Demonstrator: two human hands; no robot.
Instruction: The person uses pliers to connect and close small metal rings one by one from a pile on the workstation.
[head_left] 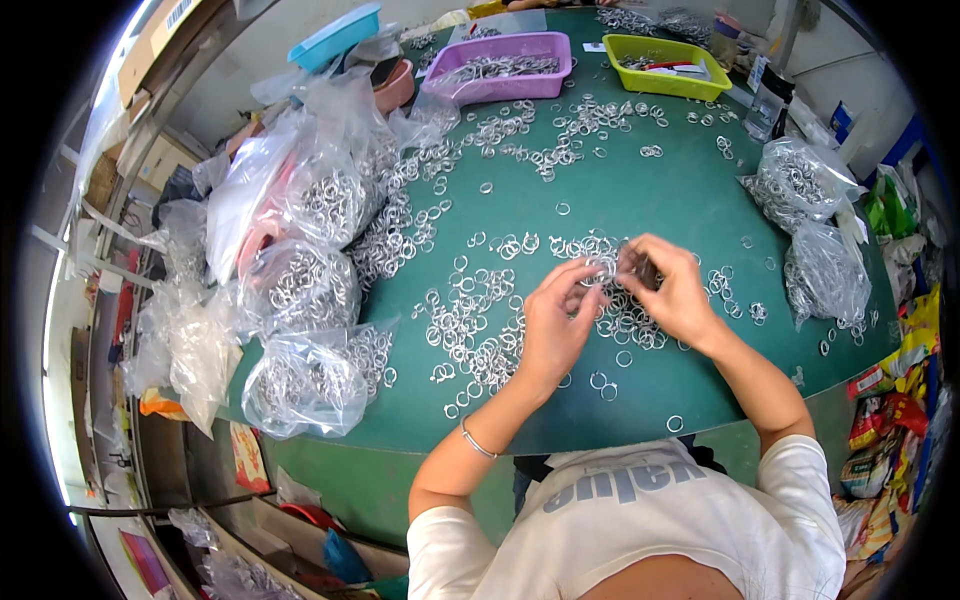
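My left hand (553, 322) and my right hand (672, 292) meet over a loose heap of small silver metal rings (468, 322) on the green table (640, 190). The left fingertips pinch a ring near the right hand. The right hand's fingers are curled around a small dark piece (645, 270) together with rings; its exact shape is hidden by the fingers. More rings lie scattered under and around both hands. A thin bracelet (477, 440) sits on my left wrist.
Clear plastic bags full of rings (300, 290) pile up along the left table edge, and two more bags (800, 180) lie at the right. A purple tray (500, 62), a yellow-green tray (665, 50) and a blue tray (335, 35) stand at the far side.
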